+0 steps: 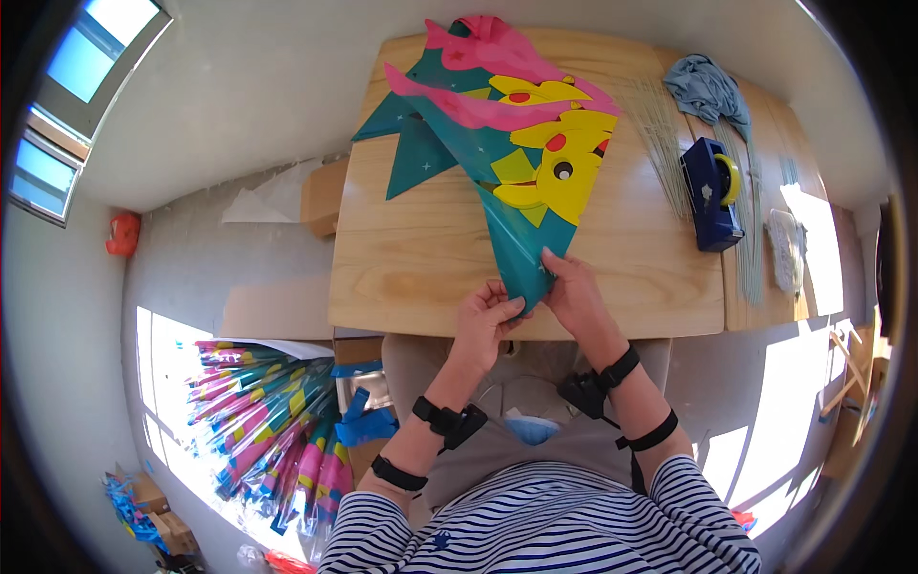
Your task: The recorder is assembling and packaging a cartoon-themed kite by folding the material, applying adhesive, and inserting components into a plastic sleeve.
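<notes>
A folded kite-like plastic sheet [502, 143], teal and pink with yellow cartoon figures, spreads over the back and middle of the wooden table [416, 265]. Its narrow teal end points toward me at the front edge. My left hand [488, 316] pinches the tip between thumb and fingers. On the right side of that same end, my right hand [570, 287] grips the sheet, its thumb lying on top. The fingers beneath the sheet are partly hidden.
At right lie thin pale rods [656, 143], a blue tape dispenser [706, 194], a grey-blue cloth [706, 90] and a clear plastic packet [787, 251]. Many wrapped colourful rolls [272, 423] fan out at lower left, beside a cardboard box [358, 351].
</notes>
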Demonstrator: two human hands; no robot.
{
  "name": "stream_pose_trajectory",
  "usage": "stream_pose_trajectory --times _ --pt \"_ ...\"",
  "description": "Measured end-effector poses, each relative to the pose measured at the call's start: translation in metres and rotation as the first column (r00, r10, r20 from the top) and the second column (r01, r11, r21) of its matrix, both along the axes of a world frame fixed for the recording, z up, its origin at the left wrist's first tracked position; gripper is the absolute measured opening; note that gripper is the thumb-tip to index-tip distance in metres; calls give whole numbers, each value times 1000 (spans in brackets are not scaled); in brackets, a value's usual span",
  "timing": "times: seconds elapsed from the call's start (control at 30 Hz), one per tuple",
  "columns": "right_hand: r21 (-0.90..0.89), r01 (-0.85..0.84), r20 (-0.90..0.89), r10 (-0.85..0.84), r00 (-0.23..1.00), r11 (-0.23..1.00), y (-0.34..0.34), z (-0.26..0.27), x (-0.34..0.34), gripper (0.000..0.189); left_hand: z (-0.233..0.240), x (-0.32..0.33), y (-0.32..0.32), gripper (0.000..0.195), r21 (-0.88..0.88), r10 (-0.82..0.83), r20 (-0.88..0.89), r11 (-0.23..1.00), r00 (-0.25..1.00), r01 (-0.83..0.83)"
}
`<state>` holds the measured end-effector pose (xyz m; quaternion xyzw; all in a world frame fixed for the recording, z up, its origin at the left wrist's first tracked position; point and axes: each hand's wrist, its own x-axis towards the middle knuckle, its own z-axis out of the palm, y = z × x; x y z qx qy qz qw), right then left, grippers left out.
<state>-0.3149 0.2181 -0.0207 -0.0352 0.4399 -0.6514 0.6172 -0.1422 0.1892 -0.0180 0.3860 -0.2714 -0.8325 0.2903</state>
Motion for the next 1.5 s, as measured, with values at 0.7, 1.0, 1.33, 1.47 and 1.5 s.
stream_pose_trajectory --times 0.7,1.0,1.33,1.47,1.5 --pt "406 -42 -322 186 928 913 207 9 -85 23 -33 -8 -298 50 -543 675 693 258 254 799" --pt "380 -142 -344 283 895 914 178 -7 -95 23 -32 48 -197 39 -750 511 645 283 568 597" --pt "302 -165 -435 290 853 939 161 19 -92 20 -11 122 -101 26 -782 593 618 399 516 479" --pt "236 -185 -438 274 856 954 177 19 -91 21 -16 142 -20 25 -594 380 624 798 683 99" --pt "226 -192 -431 275 860 955 182 20 -91 22 -19 146 0 26 -482 311 600 876 737 23"
